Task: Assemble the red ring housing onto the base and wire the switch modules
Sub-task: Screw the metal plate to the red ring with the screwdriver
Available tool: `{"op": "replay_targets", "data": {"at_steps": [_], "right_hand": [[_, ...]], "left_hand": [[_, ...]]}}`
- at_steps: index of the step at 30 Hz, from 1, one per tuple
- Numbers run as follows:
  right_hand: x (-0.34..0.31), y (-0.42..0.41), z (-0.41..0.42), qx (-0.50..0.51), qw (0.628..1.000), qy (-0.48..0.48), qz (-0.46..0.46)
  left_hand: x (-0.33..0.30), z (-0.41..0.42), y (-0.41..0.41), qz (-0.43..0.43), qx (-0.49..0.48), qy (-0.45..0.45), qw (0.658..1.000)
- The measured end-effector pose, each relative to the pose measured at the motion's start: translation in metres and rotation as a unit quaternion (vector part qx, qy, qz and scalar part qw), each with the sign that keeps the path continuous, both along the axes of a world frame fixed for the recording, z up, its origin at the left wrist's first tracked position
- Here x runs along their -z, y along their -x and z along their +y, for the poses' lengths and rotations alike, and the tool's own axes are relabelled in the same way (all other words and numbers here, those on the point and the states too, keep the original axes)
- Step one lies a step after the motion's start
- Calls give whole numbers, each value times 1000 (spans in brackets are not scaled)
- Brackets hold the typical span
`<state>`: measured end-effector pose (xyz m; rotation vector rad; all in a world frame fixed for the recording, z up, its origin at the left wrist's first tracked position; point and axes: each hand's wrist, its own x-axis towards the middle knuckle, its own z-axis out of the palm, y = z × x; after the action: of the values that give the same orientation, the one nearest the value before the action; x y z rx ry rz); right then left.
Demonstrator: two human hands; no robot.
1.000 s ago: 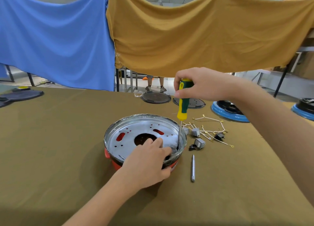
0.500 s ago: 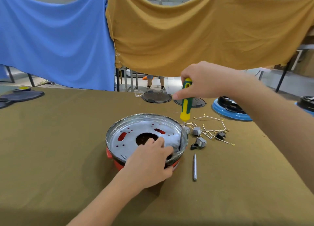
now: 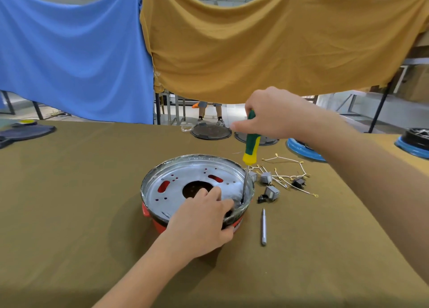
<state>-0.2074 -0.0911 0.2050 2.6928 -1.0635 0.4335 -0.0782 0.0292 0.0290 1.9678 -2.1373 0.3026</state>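
A silver metal base plate with a dark centre hole sits inside the red ring housing on the table's middle. My left hand grips the near right rim of this assembly, fingers over the plate and thumb on the red wall. My right hand holds a green and yellow screwdriver almost upright, its tip down on the plate's right edge. Grey switch modules and thin wires with ring ends lie just right of the housing.
A loose metal bit lies right of the housing near me. Dark round lids and blue-rimmed housings stand along the table's far edge. Blue and mustard cloths hang behind. A person's legs show under the cloth.
My right hand has turned on the screwdriver handle and shifted slightly right, tilting the shaft a little. The left hand keeps its grip on the rim.
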Motion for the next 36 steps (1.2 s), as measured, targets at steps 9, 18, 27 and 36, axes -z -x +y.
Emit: {"op": "replay_targets", "data": {"at_steps": [9,18,27,36], "right_hand": [[-6,10,4,-87,987,-131,-18],[-1,1,4,-62,986,-156,-4],[8,-3,7,43,995,92,-10],[-5,9,8,-94,985,-139,-26]], "left_hand": [[-1,0,1,5,-3,-1,1000],[-2,1,2,0,-7,-6,1000],[-2,2,2,4,-4,-3,1000],[-2,2,2,-4,-12,-7,1000]]}}
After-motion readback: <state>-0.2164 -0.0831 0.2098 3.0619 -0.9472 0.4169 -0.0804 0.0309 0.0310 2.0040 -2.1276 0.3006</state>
